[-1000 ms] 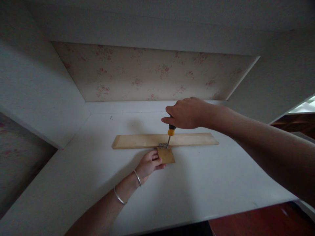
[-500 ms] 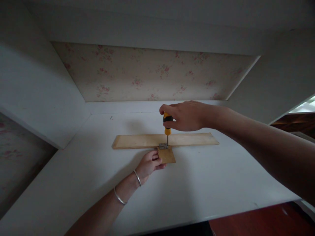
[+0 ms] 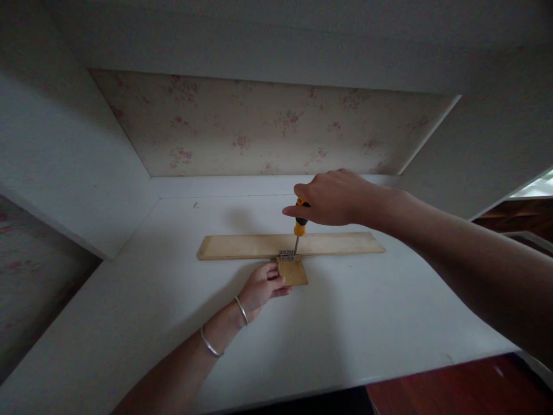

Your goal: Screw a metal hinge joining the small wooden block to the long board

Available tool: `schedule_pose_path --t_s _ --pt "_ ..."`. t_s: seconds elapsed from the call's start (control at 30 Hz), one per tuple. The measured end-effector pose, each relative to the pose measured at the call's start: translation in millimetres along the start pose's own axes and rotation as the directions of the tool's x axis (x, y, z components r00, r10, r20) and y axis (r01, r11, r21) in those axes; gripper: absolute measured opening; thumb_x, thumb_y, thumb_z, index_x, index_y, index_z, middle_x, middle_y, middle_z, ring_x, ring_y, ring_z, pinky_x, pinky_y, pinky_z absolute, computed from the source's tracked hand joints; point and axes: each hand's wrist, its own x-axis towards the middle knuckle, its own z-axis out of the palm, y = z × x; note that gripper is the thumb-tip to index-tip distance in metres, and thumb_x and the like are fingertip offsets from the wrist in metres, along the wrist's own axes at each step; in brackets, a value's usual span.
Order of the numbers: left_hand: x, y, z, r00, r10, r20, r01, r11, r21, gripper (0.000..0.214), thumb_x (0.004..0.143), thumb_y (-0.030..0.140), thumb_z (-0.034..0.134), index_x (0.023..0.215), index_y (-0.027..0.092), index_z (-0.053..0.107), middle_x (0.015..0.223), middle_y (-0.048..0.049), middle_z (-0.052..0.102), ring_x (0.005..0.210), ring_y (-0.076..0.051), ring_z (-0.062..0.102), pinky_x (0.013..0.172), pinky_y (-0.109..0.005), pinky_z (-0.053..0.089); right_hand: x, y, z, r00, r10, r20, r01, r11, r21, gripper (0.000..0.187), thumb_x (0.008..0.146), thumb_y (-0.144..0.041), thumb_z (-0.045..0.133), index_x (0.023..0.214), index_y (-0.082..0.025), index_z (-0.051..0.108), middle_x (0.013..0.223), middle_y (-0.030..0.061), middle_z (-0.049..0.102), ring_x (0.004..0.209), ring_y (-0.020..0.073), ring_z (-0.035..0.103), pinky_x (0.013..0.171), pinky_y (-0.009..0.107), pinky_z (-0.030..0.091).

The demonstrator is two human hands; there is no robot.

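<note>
My right hand (image 3: 330, 199) is closed around the yellow and black handle of a screwdriver (image 3: 299, 227). The shaft points down, its tip at the right end of a small metal hinge (image 3: 287, 254). That hinge lies where a long pale wooden board (image 3: 242, 246) meets a small square wooden piece (image 3: 294, 272). My left hand (image 3: 262, 283) grips the small piece by its left edge, thumb on top and fingers partly beneath it. Any screw under the tip is too small to make out.
Everything rests on a white surface (image 3: 259, 351) with a raised back edge. White panels stand at both sides, and floral wallpaper (image 3: 276, 129) covers the back. A tiny scrap (image 3: 195, 205) lies at the back left. Reddish flooring (image 3: 440, 386) shows beyond the front edge.
My right hand has shifted slightly right and its thumb has extended further across the handle. The screwdriver now leans a little to the right. My left hand and the wood stay put.
</note>
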Motion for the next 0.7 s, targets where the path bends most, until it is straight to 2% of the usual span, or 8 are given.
schedule_pose_path --t_s 0.13,0.2,0.27,0.33,0.43,0.5,0.63,0.7 --pt "1.7 -1.9 -1.4 1.000 -0.002 -0.018 0.002 1.000 -0.004 0.029 0.075 0.009 0.066 0.104 0.011 0.060 0.106 -0.0154 0.065 0.078 -0.016 0.066 0.074 -0.030 0.055 -1.2 2.8 -0.8 0.992 -0.109 0.063 0.100 0.986 0.137 0.053 0.083 -0.061 0.041 0.120 -0.023 0.051 0.094 0.0099 0.067 0.078 0.0228 0.061 0.062 0.030 0.036" --pt "1.9 -1.5 -1.0 1.000 -0.003 -0.025 0.003 1.000 0.004 0.029 0.076 0.009 0.066 0.104 0.011 0.060 0.106 -0.0153 0.065 0.077 -0.016 0.066 0.074 -0.031 0.055 -0.8 2.6 -1.9 0.992 -0.098 0.082 0.088 0.990 0.112 0.053 0.080 -0.064 0.044 0.113 -0.024 0.057 0.094 0.0103 0.067 0.079 0.0238 0.061 0.064 0.031 0.037" --pt "1.4 -0.3 0.0 1.000 -0.006 -0.030 0.007 1.000 0.014 0.028 0.077 0.008 0.063 0.104 0.010 0.059 0.106 -0.0154 0.065 0.077 -0.016 0.066 0.074 -0.031 0.055 0.3 1.2 -2.8 0.998 -0.020 0.065 0.019 1.000 0.019 0.059 0.079 -0.071 0.039 0.098 -0.021 0.064 0.090 0.0132 0.067 0.083 0.0279 0.061 0.068 0.035 0.037" --pt "0.7 1.1 1.2 0.999 -0.013 -0.037 0.014 1.000 0.023 0.027 0.078 0.006 0.061 0.104 0.010 0.058 0.106 -0.0158 0.064 0.077 -0.016 0.066 0.074 -0.030 0.055 0.9 0.0 -3.0 0.999 0.015 0.038 -0.014 1.000 -0.020 0.065 0.080 -0.073 0.032 0.095 -0.019 0.065 0.088 0.0148 0.067 0.085 0.0303 0.061 0.069 0.037 0.038" --pt "0.2 1.9 2.2 0.999 -0.021 -0.042 0.023 0.999 0.028 0.027 0.078 0.005 0.060 0.105 0.009 0.057 0.107 -0.0164 0.064 0.076 -0.016 0.066 0.072 -0.029 0.055 0.1 0.3 -2.2 0.995 -0.068 0.079 0.060 0.993 0.098 0.059 0.084 -0.065 0.034 0.117 -0.021 0.054 0.095 0.0119 0.067 0.081 0.0263 0.062 0.066 0.034 0.038" --pt "0.2 1.7 2.2 0.999 -0.020 -0.044 0.022 0.999 0.028 0.028 0.078 0.005 0.060 0.105 0.009 0.057 0.108 -0.0163 0.064 0.076 -0.016 0.066 0.072 -0.030 0.055 -0.4 1.1 -1.7 0.985 -0.119 0.125 0.098 0.983 0.158 0.053 0.085 -0.059 0.038 0.122 -0.022 0.050 0.096 0.0101 0.067 0.078 0.0233 0.062 0.064 0.033 0.038" --pt "0.1 1.2 1.6 1.000 -0.002 -0.024 0.003 0.999 0.037 0.027 0.078 0.006 0.060 0.105 0.009 0.057 0.110 -0.0161 0.063 0.079 -0.017 0.066 0.074 -0.030 0.055 1.4 1.8 -1.0 0.997 -0.014 0.082 0.013 1.000 0.011 0.057 0.085 -0.064 0.031 0.104 -0.019 0.061 0.090 0.0147 0.066 0.083 0.0287 0.062 0.070 0.038 0.039" --pt "0.2 1.0 1.1 1.000 -0.002 -0.026 0.003 0.999 0.037 0.027 0.078 0.006 0.059 0.105 0.009 0.057 0.109 -0.0162 0.063 0.079 -0.017 0.066 0.074 -0.030 0.055 2.7 2.9 -0.5 0.997 0.001 0.080 -0.003 1.000 0.024 0.061 0.084 -0.066 0.032 0.111 -0.019 0.058 0.091 0.0149 0.067 0.084 0.0293 0.062 0.070 0.040 0.039"
